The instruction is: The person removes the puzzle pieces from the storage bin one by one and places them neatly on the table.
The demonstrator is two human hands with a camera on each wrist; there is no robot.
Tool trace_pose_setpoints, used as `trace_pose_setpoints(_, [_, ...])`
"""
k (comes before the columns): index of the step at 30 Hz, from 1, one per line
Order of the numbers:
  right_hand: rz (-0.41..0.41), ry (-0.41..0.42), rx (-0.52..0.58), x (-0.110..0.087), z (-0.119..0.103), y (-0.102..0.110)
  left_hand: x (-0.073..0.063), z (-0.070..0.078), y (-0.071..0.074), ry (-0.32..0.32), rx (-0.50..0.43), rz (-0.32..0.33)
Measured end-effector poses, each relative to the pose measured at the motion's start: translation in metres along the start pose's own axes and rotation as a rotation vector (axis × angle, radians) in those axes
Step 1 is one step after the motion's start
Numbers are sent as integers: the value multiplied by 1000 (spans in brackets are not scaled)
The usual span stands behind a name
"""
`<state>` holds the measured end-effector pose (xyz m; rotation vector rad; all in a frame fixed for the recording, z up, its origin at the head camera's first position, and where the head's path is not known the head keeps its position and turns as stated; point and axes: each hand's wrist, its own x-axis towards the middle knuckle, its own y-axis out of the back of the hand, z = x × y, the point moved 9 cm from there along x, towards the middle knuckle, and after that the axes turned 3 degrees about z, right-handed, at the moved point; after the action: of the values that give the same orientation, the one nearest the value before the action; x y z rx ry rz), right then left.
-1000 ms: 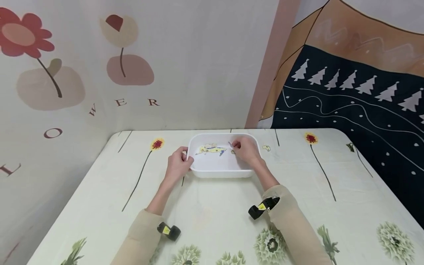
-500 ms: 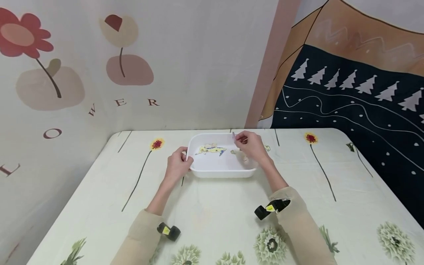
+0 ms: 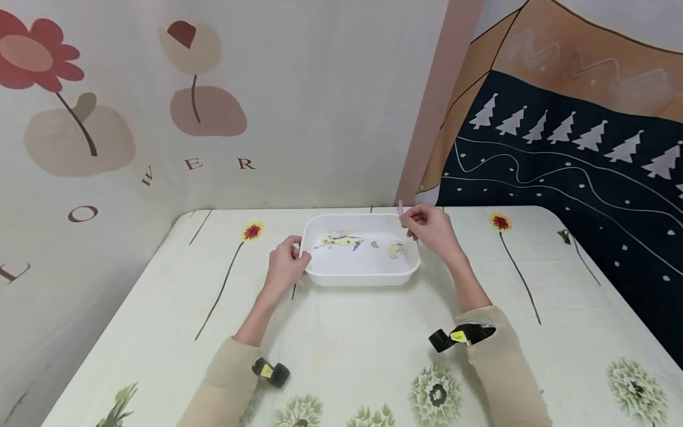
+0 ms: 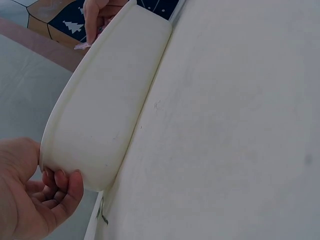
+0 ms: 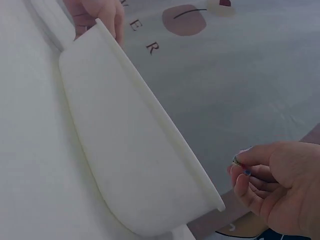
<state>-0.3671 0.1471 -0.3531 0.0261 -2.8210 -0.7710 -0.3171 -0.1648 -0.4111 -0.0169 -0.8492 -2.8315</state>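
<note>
A white plastic basin stands on the table. My left hand grips its left rim, thumb at the edge and fingers curled under it in the left wrist view. My right hand is raised over the right rim, pinching a small thin purplish piece between thumb and fingers; its kind is unclear. In the right wrist view, only coloured bits of that piece show. Inside the basin lie a flat yellow-and-blue printed piece, a small olive bit and pale beige scraps.
A floral cloth covers the table. Behind it hang a pale curtain and a dark cloth with white trees. Each forearm bears a black wrist camera, one on the left and one on the right.
My right hand has risen out of the basin and moved right with the purplish piece, uncovering the beige scraps. A small piece on the table right of the basin is now hidden. My left hand stays put.
</note>
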Motion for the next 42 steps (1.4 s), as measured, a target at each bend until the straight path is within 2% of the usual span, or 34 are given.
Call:
trace_pose_setpoints(11, [45, -99, 22, 1, 24, 34, 1, 1, 0, -3, 4, -2])
trace_pose_setpoints(22, [73, -195, -45, -3, 61, 58, 0, 1, 0, 0, 2, -9])
trace_pose_setpoints(31, [41, -290, -49, -5, 94, 62, -2, 1, 1, 8, -4, -9])
trace_pose_setpoints(36, [5, -382, -117, -8, 112, 61, -1, 1, 1, 2, -9, -12])
trace_pose_setpoints(42, [-9, -426, -182, -12, 122, 60, 0, 0, 1, -3, -9, -15])
